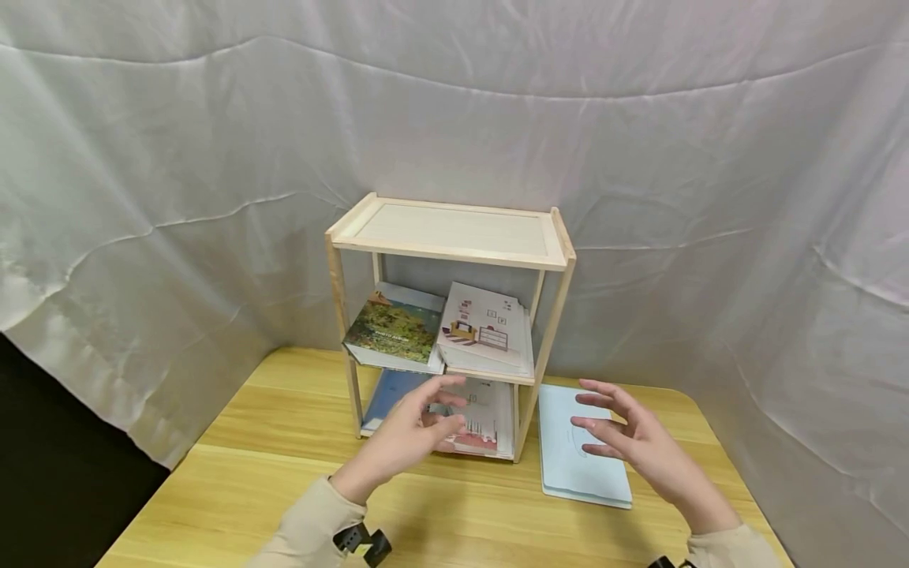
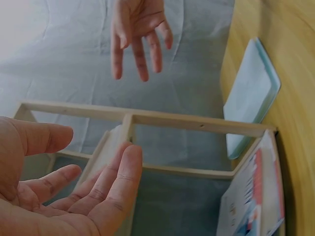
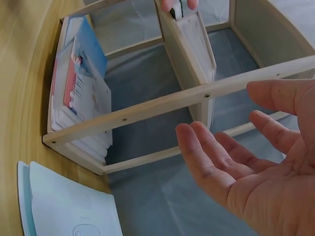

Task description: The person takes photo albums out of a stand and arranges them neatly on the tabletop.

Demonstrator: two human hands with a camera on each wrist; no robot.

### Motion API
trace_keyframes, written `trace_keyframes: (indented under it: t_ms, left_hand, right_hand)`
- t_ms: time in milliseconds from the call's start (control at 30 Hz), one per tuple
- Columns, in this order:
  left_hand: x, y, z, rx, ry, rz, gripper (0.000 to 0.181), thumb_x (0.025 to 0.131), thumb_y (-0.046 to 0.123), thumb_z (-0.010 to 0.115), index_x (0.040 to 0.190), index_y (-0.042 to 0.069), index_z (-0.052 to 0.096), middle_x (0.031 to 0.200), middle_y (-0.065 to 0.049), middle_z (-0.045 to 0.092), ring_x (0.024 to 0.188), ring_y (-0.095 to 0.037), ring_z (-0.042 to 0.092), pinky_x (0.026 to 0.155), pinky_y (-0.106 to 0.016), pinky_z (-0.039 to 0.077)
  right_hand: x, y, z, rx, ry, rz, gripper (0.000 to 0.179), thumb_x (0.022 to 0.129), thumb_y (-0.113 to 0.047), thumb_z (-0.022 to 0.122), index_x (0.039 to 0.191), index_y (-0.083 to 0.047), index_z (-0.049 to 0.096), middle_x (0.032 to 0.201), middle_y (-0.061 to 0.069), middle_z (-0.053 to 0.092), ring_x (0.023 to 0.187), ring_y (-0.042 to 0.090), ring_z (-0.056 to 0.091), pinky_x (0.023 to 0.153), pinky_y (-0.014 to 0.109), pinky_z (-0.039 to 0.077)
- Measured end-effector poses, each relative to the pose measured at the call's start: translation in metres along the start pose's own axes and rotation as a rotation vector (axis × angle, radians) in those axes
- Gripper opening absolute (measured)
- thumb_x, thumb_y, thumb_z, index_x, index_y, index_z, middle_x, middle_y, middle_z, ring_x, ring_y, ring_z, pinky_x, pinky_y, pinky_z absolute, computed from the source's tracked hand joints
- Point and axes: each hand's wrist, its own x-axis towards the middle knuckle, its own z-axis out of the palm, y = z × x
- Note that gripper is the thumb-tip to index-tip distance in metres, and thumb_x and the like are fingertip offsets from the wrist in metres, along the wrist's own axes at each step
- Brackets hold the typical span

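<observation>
My left hand (image 1: 412, 430) hovers in front of the lower part of a small wooden shelf (image 1: 454, 230), its fingers loosely bent and holding nothing. On the right, my right hand (image 1: 642, 442) is held over a pale blue notebook (image 1: 568, 465), fingers apart and grasping nothing. That notebook lies on the table beside the shelf's right leg. A photo album (image 1: 398, 327) with a garden picture and a white book (image 1: 490, 327) with a furniture drawing fill the middle tier. Below, a blue book (image 1: 390, 390) lies beside a white and red book (image 1: 490, 426), partly hidden by my left hand.
The wooden table (image 1: 234, 473) carries the shelf and the notebook. Grey cloth (image 1: 454, 118) hangs behind and along both sides. A dark area (image 1: 57, 473) shows past the table's left edge. The wooden uprights (image 1: 547, 355) frame the shelf's open front.
</observation>
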Motion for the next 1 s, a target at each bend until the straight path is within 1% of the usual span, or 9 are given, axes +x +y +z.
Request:
trace_keyframes:
  t_ms: [133,367,433,600,667,767,867,1000]
  left_hand:
    - [-0.001,0.006,-0.008,0.004,0.019,0.016,0.054,0.099,0.017,0.064,0.149,0.026,0.045,0.133,-0.011,0.059,0.094,-0.021,0.070,0.074,-0.035,0.063]
    - [-0.002,0.014,-0.023,0.012,0.070,0.027,0.053,0.100,0.018,0.064,0.148,0.026,0.046,0.131,-0.011,0.058,0.100,-0.025,0.070,0.077,-0.040,0.063]
    - [-0.002,0.017,-0.027,0.013,0.091,0.024,0.052,0.100,0.017,0.064,0.147,0.026,0.046,0.131,-0.009,0.057,0.100,-0.025,0.069,0.077,-0.042,0.063]
    - [0.000,0.022,-0.033,0.025,0.125,0.020,0.051,0.099,0.018,0.065,0.146,0.027,0.047,0.137,-0.014,0.052,0.099,-0.025,0.066,0.077,-0.042,0.063]
    - [0.001,0.025,-0.036,0.030,0.129,0.020,0.052,0.099,0.018,0.065,0.146,0.026,0.047,0.140,-0.016,0.050,0.100,-0.026,0.065,0.077,-0.040,0.063]
    - [0.004,0.029,-0.039,0.031,0.140,0.010,0.052,0.098,0.017,0.065,0.146,0.026,0.047,0.139,-0.016,0.049,0.101,-0.027,0.064,0.077,-0.040,0.063]
    - [0.008,0.033,-0.042,0.040,0.144,0.002,0.052,0.098,0.018,0.066,0.146,0.026,0.046,0.139,-0.016,0.049,0.103,-0.027,0.064,0.078,-0.040,0.063]
    - [0.013,0.035,-0.047,0.040,0.144,-0.010,0.052,0.099,0.019,0.064,0.147,0.025,0.044,0.140,-0.016,0.048,0.105,-0.027,0.062,0.080,-0.040,0.063]
  right_hand:
    - [0.000,-0.004,0.004,-0.001,0.005,-0.002,0.054,0.103,-0.021,0.058,0.153,-0.024,0.036,0.152,0.014,0.039,0.127,0.024,0.061,0.094,0.037,0.060]
    - [-0.001,-0.012,0.013,-0.015,-0.005,-0.030,0.053,0.102,-0.020,0.059,0.151,-0.026,0.039,0.150,0.013,0.042,0.126,0.026,0.061,0.092,0.036,0.060]
    - [0.000,-0.015,0.016,-0.017,-0.013,-0.044,0.052,0.102,-0.020,0.060,0.150,-0.025,0.040,0.150,0.013,0.043,0.126,0.025,0.062,0.091,0.036,0.060]
    - [0.003,-0.020,0.020,-0.025,-0.039,-0.075,0.050,0.103,-0.020,0.059,0.149,-0.023,0.041,0.149,0.013,0.043,0.127,0.024,0.061,0.091,0.036,0.060]
    - [0.004,-0.021,0.020,-0.029,-0.041,-0.086,0.050,0.103,-0.020,0.058,0.150,-0.022,0.040,0.149,0.013,0.043,0.127,0.024,0.061,0.091,0.036,0.060]
    - [0.007,-0.022,0.018,-0.023,-0.029,-0.094,0.050,0.103,-0.019,0.058,0.150,-0.021,0.040,0.148,0.013,0.044,0.127,0.023,0.061,0.091,0.037,0.060]
    - [0.008,-0.023,0.016,-0.017,-0.011,-0.087,0.049,0.103,-0.020,0.057,0.149,-0.020,0.041,0.147,0.013,0.044,0.125,0.019,0.062,0.091,0.037,0.060]
    - [0.010,-0.024,0.015,-0.013,-0.009,-0.081,0.048,0.103,-0.020,0.058,0.148,-0.020,0.042,0.147,0.013,0.045,0.125,0.018,0.062,0.092,0.037,0.060]
